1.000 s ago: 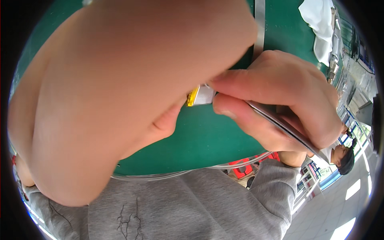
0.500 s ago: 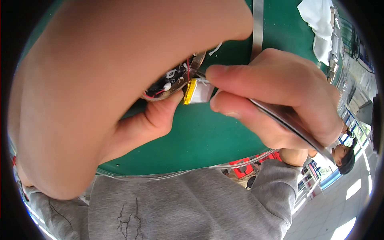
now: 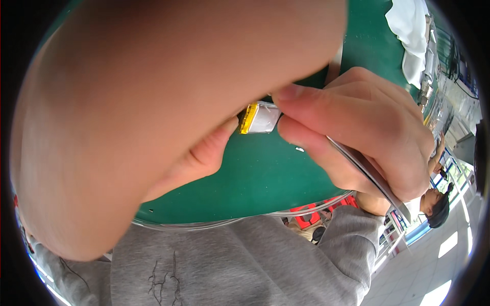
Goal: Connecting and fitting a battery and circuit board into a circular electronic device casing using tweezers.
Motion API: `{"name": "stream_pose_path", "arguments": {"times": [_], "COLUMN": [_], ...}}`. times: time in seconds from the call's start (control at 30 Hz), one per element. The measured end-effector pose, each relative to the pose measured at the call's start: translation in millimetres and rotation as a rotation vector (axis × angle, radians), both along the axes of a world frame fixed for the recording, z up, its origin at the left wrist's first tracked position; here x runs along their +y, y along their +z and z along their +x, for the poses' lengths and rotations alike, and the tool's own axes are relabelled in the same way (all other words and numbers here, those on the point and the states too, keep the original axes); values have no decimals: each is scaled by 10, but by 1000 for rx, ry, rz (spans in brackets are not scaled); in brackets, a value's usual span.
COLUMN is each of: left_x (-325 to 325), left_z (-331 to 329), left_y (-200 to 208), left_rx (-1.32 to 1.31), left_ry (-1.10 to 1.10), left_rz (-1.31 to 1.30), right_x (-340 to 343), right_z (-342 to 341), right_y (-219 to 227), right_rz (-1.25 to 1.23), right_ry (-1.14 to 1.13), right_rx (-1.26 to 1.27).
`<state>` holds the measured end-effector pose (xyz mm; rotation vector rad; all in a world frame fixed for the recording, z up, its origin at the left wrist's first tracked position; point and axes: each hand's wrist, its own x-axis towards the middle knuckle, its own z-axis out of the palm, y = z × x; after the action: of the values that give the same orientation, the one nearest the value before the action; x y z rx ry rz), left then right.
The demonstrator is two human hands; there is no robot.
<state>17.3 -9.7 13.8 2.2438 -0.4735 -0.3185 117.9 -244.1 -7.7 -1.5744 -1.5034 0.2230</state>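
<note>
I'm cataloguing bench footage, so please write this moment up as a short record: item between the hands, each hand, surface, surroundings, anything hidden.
Item between hands: small silver pouch, yellow band along its left end
Left hand: thumb beside the yellow-banded end
Right hand: holds a thin metal tool; fingertips close to the pouch's right edge, contact unclear
Surface: green tabletop with a small white scrap
Surroundings: white cloth at upper right; another person near the right edge
Hidden: the tool's tip; anything in the left hand's grip
</note>
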Motion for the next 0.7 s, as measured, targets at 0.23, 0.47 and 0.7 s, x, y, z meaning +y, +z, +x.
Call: {"name": "stream_pose_path", "arguments": {"times": [0.23, 0.47, 0.7], "left_x": [-7, 68, 56], "left_z": [49, 7, -31], "left_y": [-10, -18, -69], "left_rx": [-43, 13, 1], "left_ry": [-55, -79, -50], "left_rz": [0, -52, -190], "right_x": [-3, 100, 54], "right_z": [95, 13, -25], "right_y": [37, -17, -69], "right_rz": [-89, 21, 17], "right_ry": [113, 76, 74], "right_rx": [-92, -231, -107]}}
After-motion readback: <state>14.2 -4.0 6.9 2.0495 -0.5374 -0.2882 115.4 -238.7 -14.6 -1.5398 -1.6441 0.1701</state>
